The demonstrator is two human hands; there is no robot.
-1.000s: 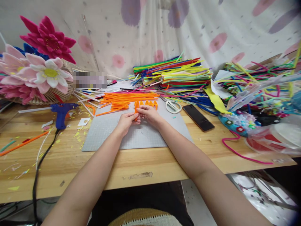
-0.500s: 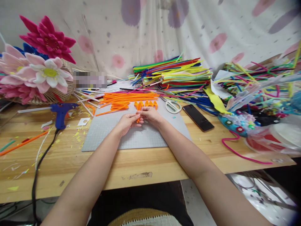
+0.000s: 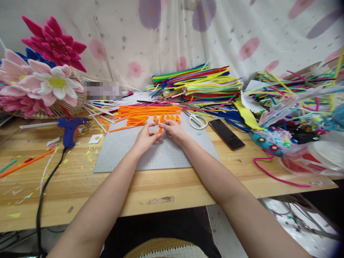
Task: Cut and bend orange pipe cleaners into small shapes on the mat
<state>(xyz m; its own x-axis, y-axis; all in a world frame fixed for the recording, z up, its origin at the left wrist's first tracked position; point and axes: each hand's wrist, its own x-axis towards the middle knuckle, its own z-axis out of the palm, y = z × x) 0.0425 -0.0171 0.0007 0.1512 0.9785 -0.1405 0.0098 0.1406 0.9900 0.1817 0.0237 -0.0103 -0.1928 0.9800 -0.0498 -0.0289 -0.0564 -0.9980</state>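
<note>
My right hand (image 3: 174, 130) pinches a short orange piece of bent pipe cleaner (image 3: 161, 122) upright between thumb and fingertips. Close by on its left, my left hand (image 3: 146, 139) is open, with the index finger lifted away from the thumb. The left thumb tip lies near the lower end of the piece; whether it touches cannot be made out. Behind the fingers, several folded orange pieces (image 3: 172, 118) rest in a row on the grey cutting mat (image 3: 118, 154). Long orange pipe cleaners (image 3: 150, 110) and a shorter bundle (image 3: 136, 120) lie at the mat's back edge.
Scissors (image 3: 197, 122) and a phone (image 3: 226, 134) lie to the right. A blue glue gun (image 3: 68, 130) with a black cord stands left, near fluffy flowers (image 3: 56, 83). Piles of coloured pipe cleaners (image 3: 199, 84) fill the back; a pink one (image 3: 276, 178) lies at right.
My left fingers have spread and drawn slightly off the orange piece, which both hands pinched before. The piece shows more now, in my right fingers.
</note>
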